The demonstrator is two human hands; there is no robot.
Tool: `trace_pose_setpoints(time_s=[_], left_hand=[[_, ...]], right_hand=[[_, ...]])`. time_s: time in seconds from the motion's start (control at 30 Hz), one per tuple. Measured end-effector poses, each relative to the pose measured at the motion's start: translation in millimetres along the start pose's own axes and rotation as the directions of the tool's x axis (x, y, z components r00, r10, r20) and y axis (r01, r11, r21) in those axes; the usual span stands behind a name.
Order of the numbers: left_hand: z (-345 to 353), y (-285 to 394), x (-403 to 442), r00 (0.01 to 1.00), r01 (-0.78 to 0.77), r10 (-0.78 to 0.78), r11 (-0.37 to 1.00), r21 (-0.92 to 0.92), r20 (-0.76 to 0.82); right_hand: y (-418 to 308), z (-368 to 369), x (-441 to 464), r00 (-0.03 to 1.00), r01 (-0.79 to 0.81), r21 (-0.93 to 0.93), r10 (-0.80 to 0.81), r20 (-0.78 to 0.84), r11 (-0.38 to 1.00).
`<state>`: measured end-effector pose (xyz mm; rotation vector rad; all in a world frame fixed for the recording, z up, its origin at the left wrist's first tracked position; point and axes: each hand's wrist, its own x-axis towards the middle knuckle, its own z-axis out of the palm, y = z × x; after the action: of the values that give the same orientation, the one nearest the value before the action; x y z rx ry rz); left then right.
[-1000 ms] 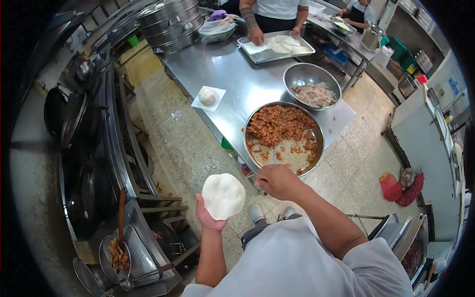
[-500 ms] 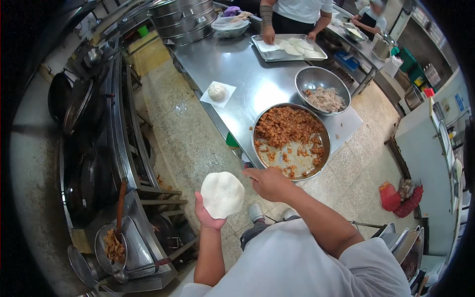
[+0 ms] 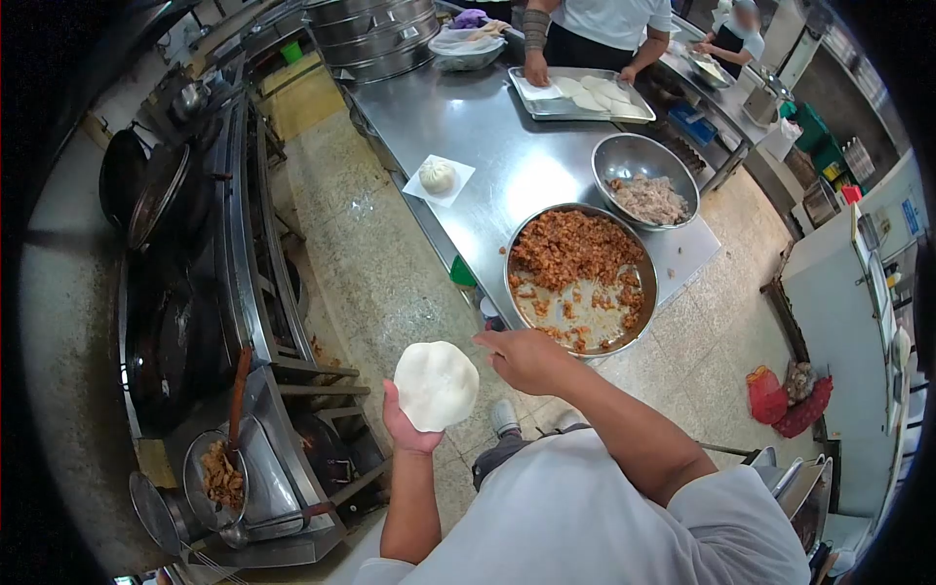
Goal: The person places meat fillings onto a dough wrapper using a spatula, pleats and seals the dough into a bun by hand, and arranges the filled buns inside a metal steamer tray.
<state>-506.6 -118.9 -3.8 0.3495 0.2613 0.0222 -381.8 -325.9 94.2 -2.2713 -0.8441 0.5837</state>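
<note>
A round, flat piece of white dough [image 3: 437, 386] lies across my left hand [image 3: 411, 427], whose thumb shows at its left edge. To the right of the dough, my right hand [image 3: 526, 359] hovers near the rim of a round metal pan, index finger extended toward the dough, apart from it; the other fingers are partly hidden. Reddish-brown chopped filling [image 3: 575, 251] is heaped at the back of that pan [image 3: 651, 310]. Beyond it stands a metal bowl [image 3: 609, 156] with pale shredded filling [image 3: 651, 199]. One pleated bun [image 3: 436, 176] sits on white paper at the table's left edge.
Across the steel table [image 3: 429, 107], a co-worker's hands touch a tray [image 3: 585, 115] of dough rounds. Stacked steamers [image 3: 375, 39] stand at the back left. Woks and a strainer of browned food [image 3: 222, 475] are at left. Another person is farther back. Red net bags [image 3: 802, 408] lie on the floor.
My right hand has moved left from the pan toward the dough, its index finger now extended. The view has shifted, so the table appears farther right.
</note>
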Motion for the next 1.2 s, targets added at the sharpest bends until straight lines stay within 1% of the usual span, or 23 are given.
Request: trace_pose_setpoints(time_s=[0.23, 0.3, 0.4, 0.53, 0.6, 0.7, 0.9, 1.2], left_hand=[[8.2, -3.7, 3.9, 1.0, 0.011, -0.012, 1.0, 0.024, 0.026], [10.4, -4.3, 4.3, 0.999, 0.023, -0.023, 1.0, 0.003, 0.034], [10.1, -5.5, 4.7, 0.998, 0.029, -0.027, 0.999, -0.026, 0.054], [14.8, -4.9, 2.7, 0.998, 0.02, -0.019, 0.999, -0.026, 0.057], [14.5, -4.1, 0.9, 0.997, 0.034, -0.029, 0.996, -0.08, 0.07], [17.3, -3.5, -0.3, 0.995, 0.044, -0.035, 0.994, -0.103, 0.093], [20.1, -4.2, 0.2, 0.996, 0.047, -0.04, 0.996, -0.079, 0.085], [12.5, -5.2, 1.0, 0.993, 0.062, -0.053, 0.995, -0.077, 0.108]], right_hand=[[1.3, -1.6, -6.5, 0.999, 0.003, 0.013, -0.003, -0.033, 1.0], [2.9, 1.3, -7.5, 0.995, 0.034, -0.011, -0.035, -0.097, 0.999], [5.2, 4.6, -8.9, 0.991, 0.049, -0.008, -0.05, -0.127, 0.999], [2.4, 3.8, -11.3, 0.988, 0.081, -0.014, -0.082, -0.128, 0.997], [0.8, 4.9, -12.7, 0.988, 0.089, -0.028, -0.092, -0.127, 0.996], [-7.8, 3.7, -14.6, 0.992, 0.061, -0.014, -0.062, -0.111, 0.998], [-8.8, 8.4, -17.6, 0.986, 0.085, 0.039, -0.078, -0.146, 0.996], [-10.3, 9.7, -21.2, 0.987, 0.072, 0.022, -0.068, -0.145, 0.997]])
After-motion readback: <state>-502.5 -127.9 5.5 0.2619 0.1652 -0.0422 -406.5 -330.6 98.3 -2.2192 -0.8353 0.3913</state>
